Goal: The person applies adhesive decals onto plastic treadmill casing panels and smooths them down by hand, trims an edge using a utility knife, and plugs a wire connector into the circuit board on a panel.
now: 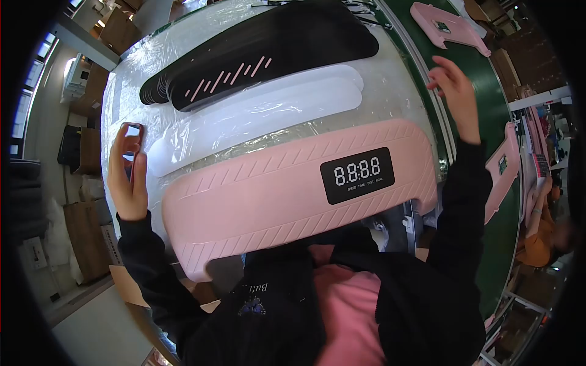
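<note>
A pink plastic cover (262, 201) with slanted grooves along its edges lies at the near side of the table, in front of my body. A black display panel (358, 175) showing large digits is set in its right part. Left of the cover, my left hand (127, 183) is closed around a slim, red-edged smartphone (133, 130), whose glossy surface reflects light. My right hand (455, 97) is raised over the green belt side, fingers apart and slightly bent, holding nothing. Beyond the cover lie white translucent strips (262, 107) and a stack of black long panels (274, 49) with pink slashes.
Plastic film covers the table (397, 91). A green conveyor belt (488, 91) runs along the right, bearing a pink shell (448, 27) and another pink shell (503, 174), each with a circuit board. A person in orange (540, 241) is at the far right. Cardboard boxes (88, 238) stand left.
</note>
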Demonstrator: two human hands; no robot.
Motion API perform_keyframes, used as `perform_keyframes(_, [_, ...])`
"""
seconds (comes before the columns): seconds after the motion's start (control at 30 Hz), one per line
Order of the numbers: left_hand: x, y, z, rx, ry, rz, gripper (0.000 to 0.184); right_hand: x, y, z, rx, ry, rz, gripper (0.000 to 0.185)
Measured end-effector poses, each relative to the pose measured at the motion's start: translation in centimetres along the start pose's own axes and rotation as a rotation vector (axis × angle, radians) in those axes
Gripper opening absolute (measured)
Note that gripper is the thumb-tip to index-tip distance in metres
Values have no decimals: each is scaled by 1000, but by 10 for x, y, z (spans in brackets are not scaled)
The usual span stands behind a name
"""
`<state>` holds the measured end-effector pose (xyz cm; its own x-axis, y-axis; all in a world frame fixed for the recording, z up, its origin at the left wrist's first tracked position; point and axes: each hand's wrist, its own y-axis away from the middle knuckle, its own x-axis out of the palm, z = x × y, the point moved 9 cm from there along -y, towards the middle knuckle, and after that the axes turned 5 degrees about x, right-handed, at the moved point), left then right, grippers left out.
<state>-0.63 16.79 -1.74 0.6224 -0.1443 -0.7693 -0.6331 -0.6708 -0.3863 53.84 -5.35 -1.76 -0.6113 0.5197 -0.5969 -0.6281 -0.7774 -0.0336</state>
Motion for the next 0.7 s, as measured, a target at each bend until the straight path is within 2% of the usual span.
perform_keyframes(0.03, [-1, 12, -2, -92, 224, -71, 40, -4, 36, 13, -41, -26, -89, 43])
perform_keyframes(0.07, [7, 22, -8, -105, 223, -71, 40, -4, 74, 25, -86, -57, -173, 45])
perform_keyframes(0.13, [37, 44, -18, -169, 495, 11, 45, 27, 127, 13, -163, 330, -83, 54])
perform_keyframes(0.17, [38, 49, -17, -186, 480, 1, 45, 43, 140, 17, -173, 319, -64, 54])
perform_keyframes(0.23, [40, 50, -5, -330, 631, -40, 48, 94, 161, 43, -291, 784, -111, 78])
perform_keyframes(0.3, [48, 50, -4, -320, 717, -42, 48, 148, 173, 82, -308, 853, 26, 99])
perform_keyframes(0.37, [47, 49, -4, -296, 801, -50, 48, 218, 194, 126, -495, 744, 244, 106])
perform_keyframes(0.43, [45, 50, -4, -296, 850, -60, 50, 279, 223, 183, -641, 637, 328, 111])
perform_keyframes(0.53, [47, 50, 1, -316, 935, -92, 50, 342, 272, 234, -893, 409, 473, 97])
perform_keyframes(0.57, [48, 50, 5, -343, 995, -104, 48, 347, 280, 235, -905, 410, 469, 97])
perform_keyframes(0.63, [46, 52, 9, -360, 1057, -119, 46, 346, 323, 251, -1112, -80, 810, 80])
perform_keyframes(0.7, [37, 58, 12, -361, 904, -121, 38, 321, 335, 257, -1022, -526, 1335, 53])
